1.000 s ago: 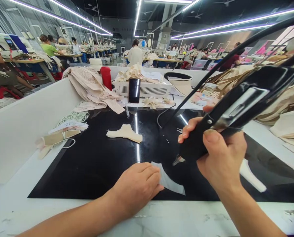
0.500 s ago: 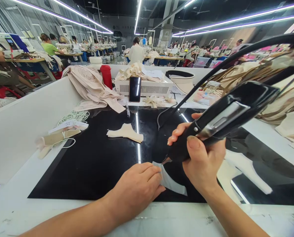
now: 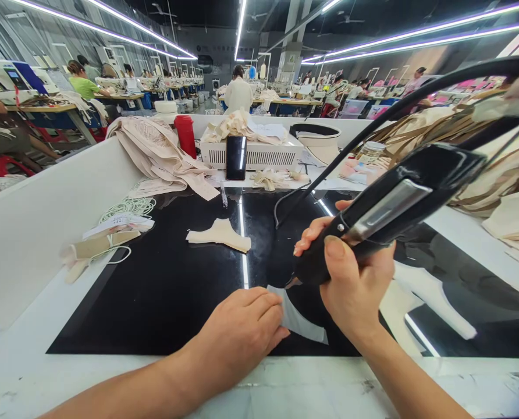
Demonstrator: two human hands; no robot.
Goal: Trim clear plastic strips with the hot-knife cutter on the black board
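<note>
My right hand (image 3: 351, 279) is wrapped round a black corded hand tool (image 3: 386, 203) with a silver plate along its side. The tool's narrow metal tip points down at the upper edge of a thin, curved whitish fabric piece (image 3: 303, 319); whether it touches the cloth I cannot tell. My left hand (image 3: 242, 334) has its fingers pressed together on the left part of this piece, against the glossy black mat (image 3: 146, 302). Beyond it lies a cream fabric piece (image 3: 219, 234). Right of my right wrist, white cut pieces (image 3: 438, 297) lie on the mat.
A phone (image 3: 235, 157) leans on a white vented box (image 3: 272, 156), beside a red container (image 3: 185, 136). Beige cloth (image 3: 155, 151) is heaped at back left, near pale green cord (image 3: 132, 208). Fabric stacks (image 3: 495, 157) stand at right. The tool's cable (image 3: 373, 123) arcs overhead. People work at distant machines.
The whole view has shifted slightly, with things sitting a little further left. Both hands, the tool and the fabric piece keep nearly the same positions relative to each other.
</note>
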